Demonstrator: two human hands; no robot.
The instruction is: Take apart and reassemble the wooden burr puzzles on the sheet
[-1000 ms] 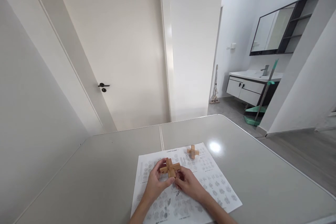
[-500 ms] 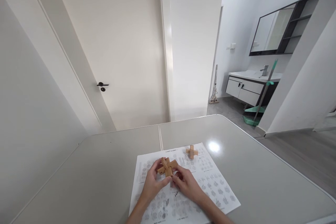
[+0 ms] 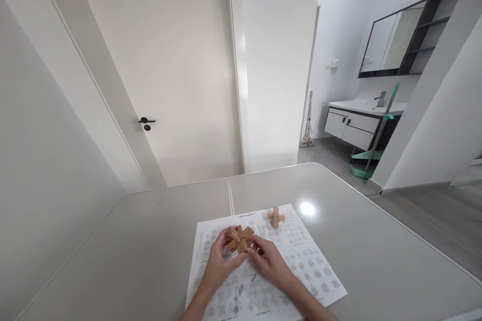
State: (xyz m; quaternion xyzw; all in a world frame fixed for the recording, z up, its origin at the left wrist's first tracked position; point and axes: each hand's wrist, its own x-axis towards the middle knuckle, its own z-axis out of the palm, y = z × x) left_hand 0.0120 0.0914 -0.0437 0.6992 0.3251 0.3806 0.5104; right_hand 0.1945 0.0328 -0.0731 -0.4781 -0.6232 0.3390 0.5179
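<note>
Between my two hands is a wooden burr puzzle [image 3: 241,238], made of interlocking light-brown bars that stick out in several directions. My left hand [image 3: 221,260] grips it from the left, with the thumb along its near side. On the right, my right hand [image 3: 268,260] pinches its near right part with thumb and fingertips. The puzzle is held over a printed sheet [image 3: 320,266] covered with rows of grey diagrams. A second, smaller wooden burr puzzle [image 3: 276,217] lies on the sheet's far right part, touched by neither hand.
The sheet lies on a grey table [image 3: 124,256] with a pale edge and a seam across it. Behind stands a white door [image 3: 181,70] with a black handle [image 3: 146,121]. To the right are a sink cabinet [image 3: 350,125], a mop [image 3: 309,123] and a green dustpan [image 3: 361,170].
The held puzzle has turned slightly in my hands, and my right fingers have shifted a little on it. The second puzzle stays in place on the sheet.
</note>
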